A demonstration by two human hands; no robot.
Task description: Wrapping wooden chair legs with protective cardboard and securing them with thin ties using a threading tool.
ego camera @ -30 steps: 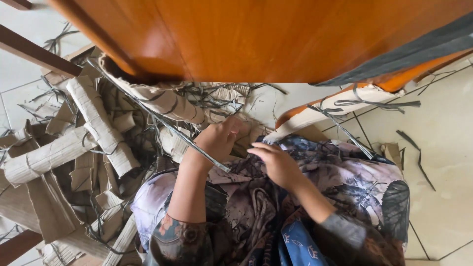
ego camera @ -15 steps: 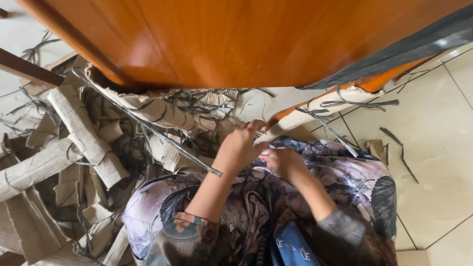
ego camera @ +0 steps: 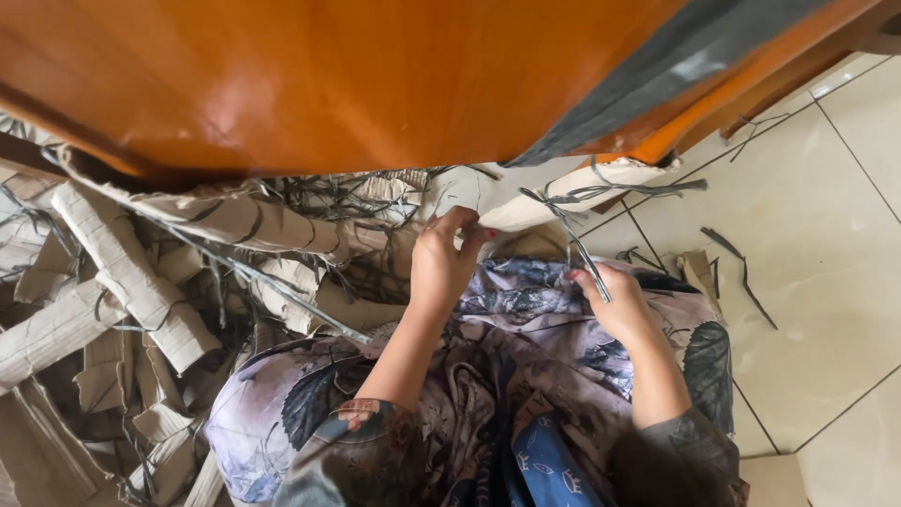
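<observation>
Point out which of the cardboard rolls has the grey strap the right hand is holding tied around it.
The pale flat roll just under the orange wooden edge, between the hands. The right hand pulls its strap; the brown rolls lie off left.

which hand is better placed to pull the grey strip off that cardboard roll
Right. The right hand already pinches the grey strip tied around the cardboard roll; the left hand sits beside it, fingers on the roll's end.

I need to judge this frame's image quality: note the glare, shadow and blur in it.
Head view: a soft glare patch sits on the orange wood panel; deep shadow lies beneath it over the cardboard rolls; the tile floor is bright and evenly lit; the left hand and right hand look fairly sharp; straight edges bow slightly.
</observation>
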